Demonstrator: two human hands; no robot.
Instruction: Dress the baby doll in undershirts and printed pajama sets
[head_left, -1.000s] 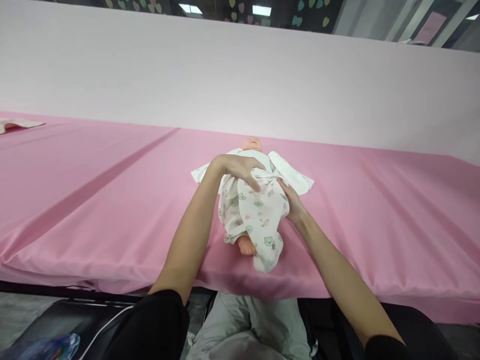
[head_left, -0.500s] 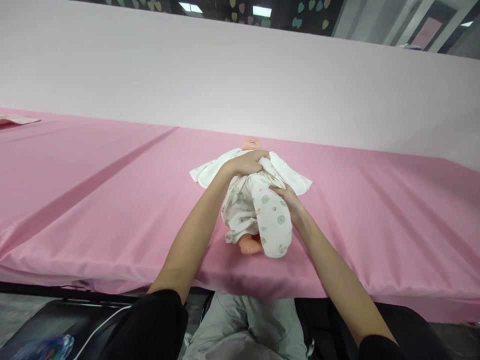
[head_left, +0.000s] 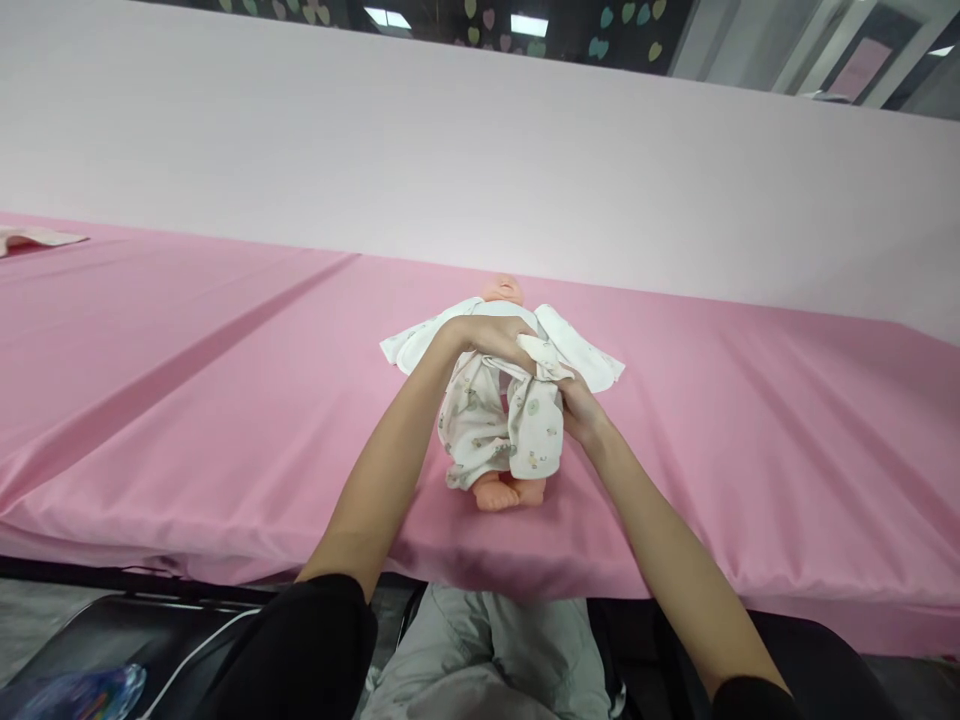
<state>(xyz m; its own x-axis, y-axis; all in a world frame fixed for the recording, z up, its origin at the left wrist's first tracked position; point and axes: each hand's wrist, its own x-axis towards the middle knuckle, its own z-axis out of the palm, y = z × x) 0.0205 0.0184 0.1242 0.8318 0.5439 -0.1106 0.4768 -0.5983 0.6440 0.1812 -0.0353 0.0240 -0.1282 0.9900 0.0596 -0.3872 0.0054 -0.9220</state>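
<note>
A baby doll [head_left: 503, 290] lies on its back, feet towards me, on the pink cover. It has on a white top [head_left: 435, 328], whose sleeves spread to both sides. Printed white baby trousers [head_left: 474, 425] lie over its legs, bunched at the waist, and both bare feet [head_left: 496, 493] stick out below. My left hand [head_left: 501, 338] reaches across the doll's belly, fingers closed on the gathered waist cloth. At the right side of the waist, my right hand [head_left: 579, 402] grips the same trousers. Folds of cloth partly hide the fingertips of both hands.
The pink cover [head_left: 225, 400] spreads over a padded table, with a white wall panel [head_left: 480, 160] behind it. A pale pink cloth [head_left: 37, 239] lies at the far left. Black chairs [head_left: 82, 640] stand by the front edge, one with a white cable [head_left: 199, 655] across it.
The right trouser leg has been drawn up, so the second foot now shows. My left hand has come slightly nearer to me, and my right hand has shifted a little lower.
</note>
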